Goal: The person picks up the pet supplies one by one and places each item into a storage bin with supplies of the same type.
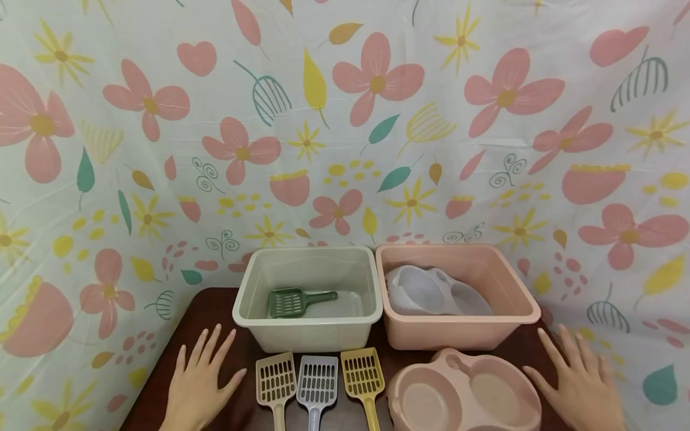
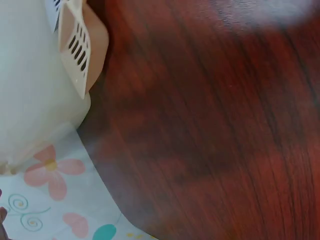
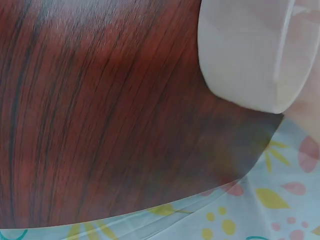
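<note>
My left hand (image 1: pixel 202 378) is spread near the left edge of the dark desk (image 1: pixel 212 308), fingers apart, with the beige scoop (image 1: pixel 275 402) nearest it. My right hand (image 1: pixel 582 380) is spread too, by the right edge, its thumb toward the pink double bowl (image 1: pixel 466 392) — whether they touch I can't tell.

Between my left hand and that bowl, the lavender scoop (image 1: pixel 315 402) and the yellow scoop (image 1: pixel 365 392) sit beside the beige one, handles running toward the near edge.

Along the far edge stand two bins: the pale bin (image 1: pixel 315 336) toward the left corner, a green scoop (image 1: pixel 318 297) inside, and the pink bin (image 1: pixel 458 333) toward the right corner — a grey bowl (image 1: pixel 423 293) tilted in it. A floral cloth (image 1: pixel 162 221) hangs behind.
</note>
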Demonstrator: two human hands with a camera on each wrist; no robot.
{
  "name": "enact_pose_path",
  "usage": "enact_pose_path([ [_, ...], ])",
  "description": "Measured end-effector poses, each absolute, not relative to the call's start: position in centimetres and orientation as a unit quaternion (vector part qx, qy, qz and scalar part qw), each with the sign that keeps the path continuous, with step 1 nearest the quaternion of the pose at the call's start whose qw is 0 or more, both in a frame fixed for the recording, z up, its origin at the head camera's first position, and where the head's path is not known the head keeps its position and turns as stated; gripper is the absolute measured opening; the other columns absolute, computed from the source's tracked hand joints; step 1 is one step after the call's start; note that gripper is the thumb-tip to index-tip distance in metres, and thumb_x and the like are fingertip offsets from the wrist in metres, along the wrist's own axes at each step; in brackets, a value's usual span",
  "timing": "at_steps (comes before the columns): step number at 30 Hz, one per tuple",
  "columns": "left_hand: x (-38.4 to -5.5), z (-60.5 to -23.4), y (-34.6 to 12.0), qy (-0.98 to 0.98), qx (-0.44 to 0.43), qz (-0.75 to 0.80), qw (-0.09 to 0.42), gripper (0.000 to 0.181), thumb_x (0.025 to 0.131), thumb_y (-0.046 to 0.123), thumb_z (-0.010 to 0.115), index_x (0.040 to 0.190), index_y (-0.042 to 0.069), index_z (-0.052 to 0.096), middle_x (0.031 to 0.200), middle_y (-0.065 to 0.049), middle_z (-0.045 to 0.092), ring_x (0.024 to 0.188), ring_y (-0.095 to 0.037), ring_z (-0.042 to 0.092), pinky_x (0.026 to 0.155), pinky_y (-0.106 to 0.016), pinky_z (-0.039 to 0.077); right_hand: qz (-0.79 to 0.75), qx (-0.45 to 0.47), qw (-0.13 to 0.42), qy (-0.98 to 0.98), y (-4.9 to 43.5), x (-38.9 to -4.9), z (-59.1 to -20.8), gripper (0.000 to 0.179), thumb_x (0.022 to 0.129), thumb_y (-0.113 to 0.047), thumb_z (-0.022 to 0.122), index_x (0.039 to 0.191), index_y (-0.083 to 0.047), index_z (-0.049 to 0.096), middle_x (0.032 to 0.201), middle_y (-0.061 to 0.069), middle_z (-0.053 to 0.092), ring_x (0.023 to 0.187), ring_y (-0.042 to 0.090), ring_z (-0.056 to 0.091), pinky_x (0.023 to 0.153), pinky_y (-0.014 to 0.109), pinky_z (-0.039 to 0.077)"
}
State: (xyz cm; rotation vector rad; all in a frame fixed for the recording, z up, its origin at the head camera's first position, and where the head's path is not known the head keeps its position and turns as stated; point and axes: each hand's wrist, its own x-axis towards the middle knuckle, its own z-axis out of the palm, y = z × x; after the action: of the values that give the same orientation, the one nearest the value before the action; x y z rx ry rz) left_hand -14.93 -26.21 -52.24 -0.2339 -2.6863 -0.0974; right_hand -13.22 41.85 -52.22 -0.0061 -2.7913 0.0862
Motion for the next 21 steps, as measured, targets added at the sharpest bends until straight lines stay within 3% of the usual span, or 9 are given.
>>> enact_pose_path([
  [6, -15.3, -51.3, -26.4, -0.971, -0.082, -0.064, 0.216, 0.081, 0.079, 0.067, 0.054, 0.146, 0.031, 0.028, 0.151, -0.003, 0.025, 0.137, -0.027, 0.021, 0.109, -0.054, 0.004, 0.054, 0.016, 0.186, -0.981, 40.7, -12.6, -51.4, 0.088, 0.083, -0.054, 0.06, 0.15, -0.028, 0.008, 0.154, 0.016, 0.002, 0.138, 0.038, -0.008, 0.099, 0.064, -0.011],
  [15, -16.2, -50.7, -26.3, -0.964, -0.078, -0.127, 0.221, 0.078, 0.083, 0.057, 0.059, 0.147, 0.028, 0.026, 0.151, -0.003, 0.024, 0.135, -0.029, 0.024, 0.104, -0.056, 0.018, 0.031, 0.073, 0.253, -0.964, 38.8, -11.7, -50.7, 0.087, 0.078, -0.052, 0.065, 0.149, -0.026, 0.021, 0.154, 0.009, 0.015, 0.141, 0.025, 0.002, 0.107, 0.052, -0.008],
  [21, -16.9, -50.3, -26.1, -0.962, -0.07, -0.154, 0.215, 0.078, 0.082, 0.055, 0.061, 0.147, 0.029, 0.027, 0.147, -0.004, 0.033, 0.13, -0.031, 0.032, 0.095, -0.057, 0.03, 0.063, 0.103, 0.29, -0.949, 37.4, -11.3, -50.2, 0.078, 0.082, -0.061, 0.055, 0.145, -0.021, 0.033, 0.15, 0.009, 0.026, 0.139, 0.028, 0.016, 0.104, 0.06, 0.012],
])
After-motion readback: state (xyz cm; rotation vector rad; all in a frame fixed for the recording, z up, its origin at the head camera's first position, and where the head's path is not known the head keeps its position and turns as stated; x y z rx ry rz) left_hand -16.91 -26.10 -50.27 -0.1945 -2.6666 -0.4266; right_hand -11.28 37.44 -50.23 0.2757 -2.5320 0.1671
